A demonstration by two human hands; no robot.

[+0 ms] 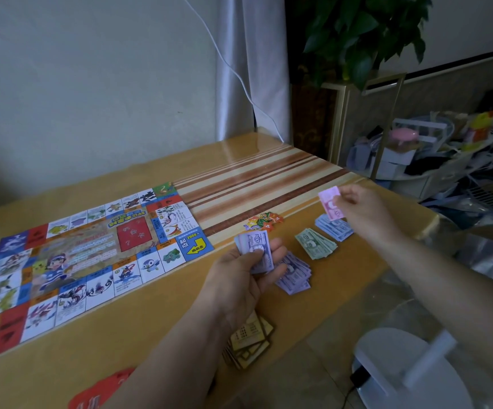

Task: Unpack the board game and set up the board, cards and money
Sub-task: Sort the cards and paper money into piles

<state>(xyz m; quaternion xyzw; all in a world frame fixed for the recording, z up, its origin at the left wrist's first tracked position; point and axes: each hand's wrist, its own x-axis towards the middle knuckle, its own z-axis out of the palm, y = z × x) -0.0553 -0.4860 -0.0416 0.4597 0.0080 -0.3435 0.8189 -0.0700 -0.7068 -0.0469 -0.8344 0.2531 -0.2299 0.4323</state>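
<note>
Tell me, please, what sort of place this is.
Probably a room in a home: a table against a wall, a leafy plant beside a curtain, and household clutter piled on the right.

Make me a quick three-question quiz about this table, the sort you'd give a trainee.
1. True or false: the game board lies folded shut on the table.
2. Which colour is the single note pinched by the right hand? A green, B pink, C yellow.
3. Fill in: the bundle held in the left hand is ___ in colour.
Key: 1 false, it lies spread open; 2 B; 3 purple.
</note>
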